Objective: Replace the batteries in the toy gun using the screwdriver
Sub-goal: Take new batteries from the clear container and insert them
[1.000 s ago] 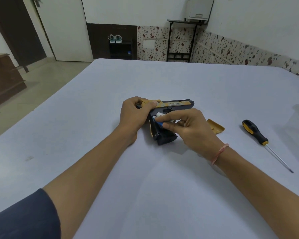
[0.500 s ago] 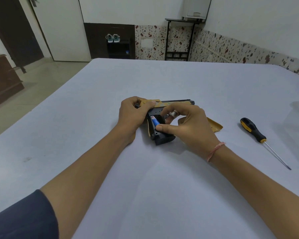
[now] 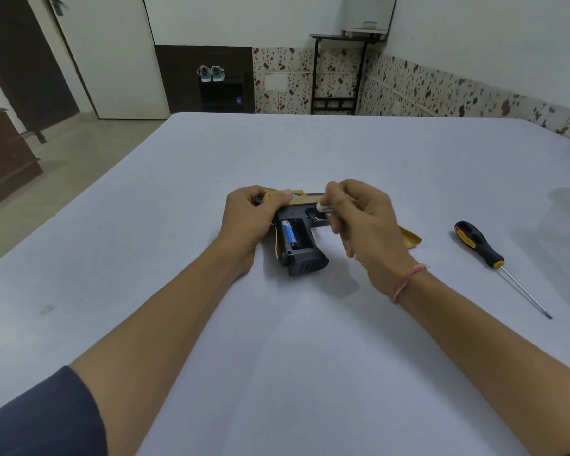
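Currently the right hand [image 3: 366, 225] makes the working grip: thumb and fingertips pinch a small pale cylindrical battery [image 3: 323, 209]. Most of it is hidden by the fingers, so polarity marks can't be read. What shows of it seems to lie crosswise, left to right.

It sits just above the trigger area of the black-and-gold plastic toy gun [image 3: 306, 260]. The gun lies on its side on the pale grey tabletop [image 3: 310, 357], handle pointing back toward the person.

The key relation is that the open compartment in the handle lies near, left of and below the grip, toward the person. A blue-wrapped cylindrical battery [image 3: 290, 236] fills the left bay. The empty slot [image 3: 302, 233] is beside it on the right, its long axis running along the handle, roughly away-to-toward. So the held cell likely needs about a quarter turn plus a short pull back and left to line up with it.

The right hand is the nearer and the free one. The left hand [image 3: 254, 215] is curled over the gun's rear top, clamping it down.

Further out, a gold plastic compartment cover [image 3: 410, 240] lies on the tabletop, partly behind the right hand. A black-and-yellow-handled screwdriver [image 3: 477, 243] lies well apart to the right, tip toward the person, untouched.
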